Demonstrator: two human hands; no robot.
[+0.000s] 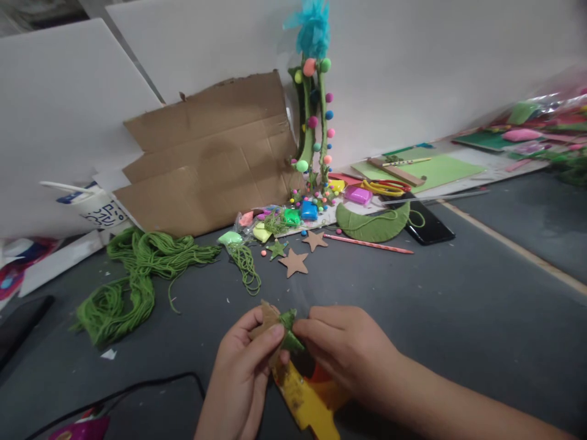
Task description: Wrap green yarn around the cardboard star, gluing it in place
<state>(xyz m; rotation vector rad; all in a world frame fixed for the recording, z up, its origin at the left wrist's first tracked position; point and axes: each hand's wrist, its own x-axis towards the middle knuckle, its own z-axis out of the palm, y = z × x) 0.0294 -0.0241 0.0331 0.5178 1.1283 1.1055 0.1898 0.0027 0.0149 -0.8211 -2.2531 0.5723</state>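
Note:
My left hand (252, 360) holds a cardboard star (269, 319) between thumb and fingers. Green yarn (290, 333) is wound over the star's right side. At that side, my right hand (342, 342) is closed in a pinch against the yarn; its fingertips are partly hidden. Below both hands lies a yellow and orange tool (305, 397), partly covered, whose kind I cannot make out. Farther forward on the dark table are two bare cardboard stars, one larger (294, 263) and one smaller (315, 240), beside a small green yarn-covered star (277, 249).
Green yarn skeins (151, 263) lie at left, near a cardboard sheet (215, 159). A decorated green stand (316, 122) with pompoms rises at the back. A green crescent (373, 223), a phone (431, 223), a pencil (369, 244) and scissors (385, 186) lie right. A black cable (151, 382) runs front left.

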